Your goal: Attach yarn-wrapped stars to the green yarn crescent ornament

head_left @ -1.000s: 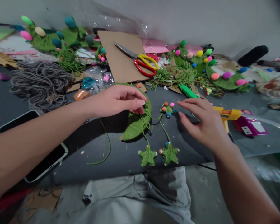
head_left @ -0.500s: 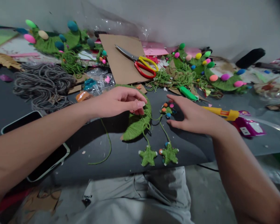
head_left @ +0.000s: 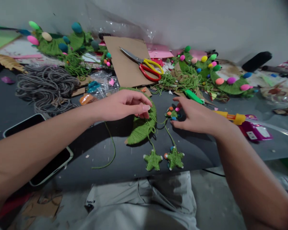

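Green yarn-wrapped crescent [head_left: 140,131] lies on the dark table [head_left: 127,166], partly beneath the person's left hand [head_left: 124,105]. That hand is loosely curled, thumb near the fingertips — whether it pinches any cord, one cannot tell. The right hand [head_left: 194,115] is spread wide beside a small ball-dotted green piece [head_left: 174,113]. Nearer the table's edge lie two corded stars, one [head_left: 153,160] left of the other [head_left: 175,158].
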The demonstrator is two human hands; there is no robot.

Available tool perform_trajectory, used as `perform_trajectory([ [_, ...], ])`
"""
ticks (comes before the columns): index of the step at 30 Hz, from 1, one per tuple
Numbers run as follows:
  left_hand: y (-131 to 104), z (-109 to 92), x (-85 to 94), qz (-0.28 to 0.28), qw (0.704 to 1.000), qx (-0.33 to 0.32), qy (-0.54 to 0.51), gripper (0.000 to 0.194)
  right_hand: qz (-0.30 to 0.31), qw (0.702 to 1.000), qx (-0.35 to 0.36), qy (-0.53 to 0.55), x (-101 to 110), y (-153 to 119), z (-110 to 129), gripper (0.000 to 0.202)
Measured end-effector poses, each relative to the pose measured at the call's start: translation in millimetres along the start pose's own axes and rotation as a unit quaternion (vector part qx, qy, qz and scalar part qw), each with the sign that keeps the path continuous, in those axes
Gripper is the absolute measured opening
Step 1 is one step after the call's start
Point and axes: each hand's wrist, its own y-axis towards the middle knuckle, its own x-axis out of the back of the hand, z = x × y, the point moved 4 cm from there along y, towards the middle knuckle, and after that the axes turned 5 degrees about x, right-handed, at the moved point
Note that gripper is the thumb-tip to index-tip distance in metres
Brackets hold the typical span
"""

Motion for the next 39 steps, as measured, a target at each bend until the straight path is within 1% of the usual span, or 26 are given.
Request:
perform_trajectory([
  [5, -0.2, -0.2, -0.1, 0.000, 1.000, 0.007, 0.003, 0.026, 0.023, 1.000, 0.003, 0.002, -0.5, -0.1, -1.7, 0.096],
  [9, -0.6, 0.5, -0.1, -0.001, 1.000, 0.006, 0.002, 0.026, 0.021, 1.000, 0.000, 0.008, -0.8, 0.6, -2.1, 0.091],
  [14, -0.7, 0.5, 0.0, 0.000, 1.000, 0.000, 0.003, 0.025, 0.005, 1.000, 0.001, -0.009, 0.0, 0.2, 2.4, 0.079],
  [18, -0.8, -0.2, 0.3, 0.002, 1.000, -0.003, 0.004, 0.025, -0.009, 1.000, -0.001, -0.014, 0.5, -1.9, 4.5, 0.085],
  [22, 0.8, 1.8, -0.4, 0.006, 1.000, -0.002, -0.003, 0.026, -0.037, 0.999, -0.015, 0.022, 5.5, -6.5, 0.4, 0.089],
  [25, 1.0, -0.5, 0.9, 0.007, 1.000, -0.002, -0.001, 0.027, -0.075, 0.996, -0.015, 0.037, 15.2, -10.8, 1.5, 0.087],
  [27, -2.3, -8.7, 4.7, -0.001, 1.000, -0.005, 0.025, 0.028, -0.098, 0.994, -0.004, 0.046, 22.9, -12.6, 7.2, 0.086],
  [29, -9.6, -23.0, 11.1, -0.014, 0.996, -0.014, 0.092, 0.031, -0.116, 0.992, 0.013, 0.054, 31.4, -13.0, 15.7, 0.085],
  [30, -14.6, -31.6, 14.6, -0.019, 0.989, -0.021, 0.143, 0.033, -0.126, 0.990, 0.023, 0.056, 36.3, -12.6, 20.3, 0.084],
  [31, -19.9, -39.7, 17.7, -0.017, 0.980, -0.021, 0.196, 0.037, -0.136, 0.988, 0.036, 0.060, 42.0, -12.0, 25.0, 0.084],
  [32, -25.4, -47.4, 21.8, -0.028, 0.970, -0.020, 0.241, 0.040, -0.148, 0.985, 0.053, 0.066, 48.6, -11.1, 29.5, 0.083],
  [34, -35.5, -59.5, 28.6, -0.048, 0.954, -0.019, 0.294, 0.041, -0.179, 0.976, 0.094, 0.078, 64.7, -8.9, 38.2, 0.084],
  [36, -43.2, -64.6, 33.1, -0.069, 0.951, -0.011, 0.301, 0.041, -0.211, 0.965, 0.132, 0.085, 82.7, -6.4, 46.2, 0.082],
  [39, -50.9, -60.9, 34.2, -0.103, 0.964, -0.012, 0.243, 0.043, -0.226, 0.958, 0.158, 0.084, 103.5, -0.2, 59.8, 0.078],
])
